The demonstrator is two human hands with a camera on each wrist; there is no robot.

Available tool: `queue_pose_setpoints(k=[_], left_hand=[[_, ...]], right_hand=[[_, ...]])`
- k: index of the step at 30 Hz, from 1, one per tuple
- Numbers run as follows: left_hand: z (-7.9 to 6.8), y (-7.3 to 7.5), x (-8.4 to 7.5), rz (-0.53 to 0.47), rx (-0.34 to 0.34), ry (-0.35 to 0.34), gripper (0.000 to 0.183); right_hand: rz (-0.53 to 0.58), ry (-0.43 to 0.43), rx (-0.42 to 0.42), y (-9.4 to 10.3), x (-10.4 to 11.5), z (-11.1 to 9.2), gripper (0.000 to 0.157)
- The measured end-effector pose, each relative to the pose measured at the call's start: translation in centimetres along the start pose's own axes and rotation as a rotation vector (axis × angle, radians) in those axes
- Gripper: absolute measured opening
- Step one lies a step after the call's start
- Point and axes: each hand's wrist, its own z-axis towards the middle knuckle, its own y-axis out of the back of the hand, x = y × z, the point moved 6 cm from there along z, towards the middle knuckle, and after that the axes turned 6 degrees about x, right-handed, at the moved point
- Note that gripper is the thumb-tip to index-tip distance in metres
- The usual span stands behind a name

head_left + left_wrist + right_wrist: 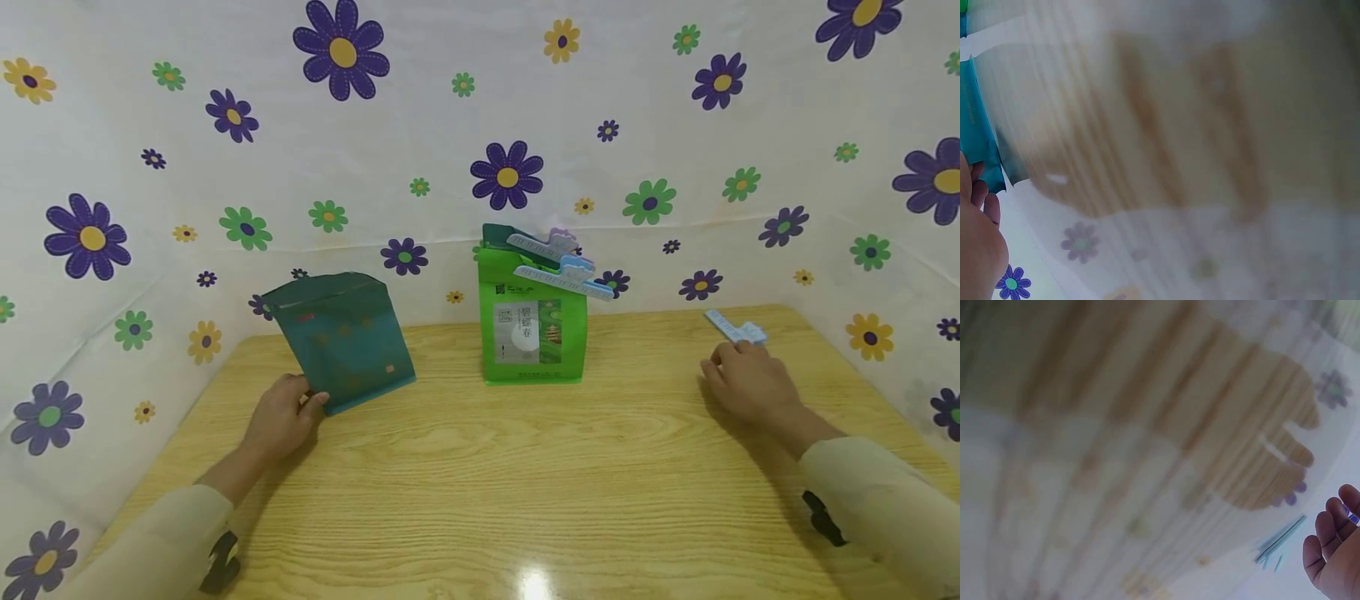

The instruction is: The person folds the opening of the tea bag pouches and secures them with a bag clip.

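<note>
My left hand (281, 417) pinches the lower left edge of a dark teal stand-up pouch (348, 342), thumb in front. The pouch tilts to the left, its wide top spread apart. In the left wrist view this pouch (971, 112) shows at the left edge, above the fingers. At the right side of the table, my right hand (750, 383) has its fingertips right at a light blue bag clip (731, 327), covering part of it. Its fingers are loosely bent in the right wrist view, and the clip (1280, 539) appears beside them.
A bright green tea pouch (532, 333) stands upright at the back middle, a blue clip (562, 279) across its top. Behind it rises a dark green pouch (497, 235) with a purple-topped clip (540, 246). Flowered cloth (420, 125) surrounds the wooden table (510, 483) at the back and sides.
</note>
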Motion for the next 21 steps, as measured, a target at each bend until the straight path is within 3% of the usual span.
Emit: queue_pose_setpoints(k=[21], left_hand=[[-0.8, -0.6, -2.1, -0.030, 0.000, -0.074, 0.004]], right_hand=[[0.001, 0.102, -0.051, -0.8, 4.4, 0.4, 0.036]])
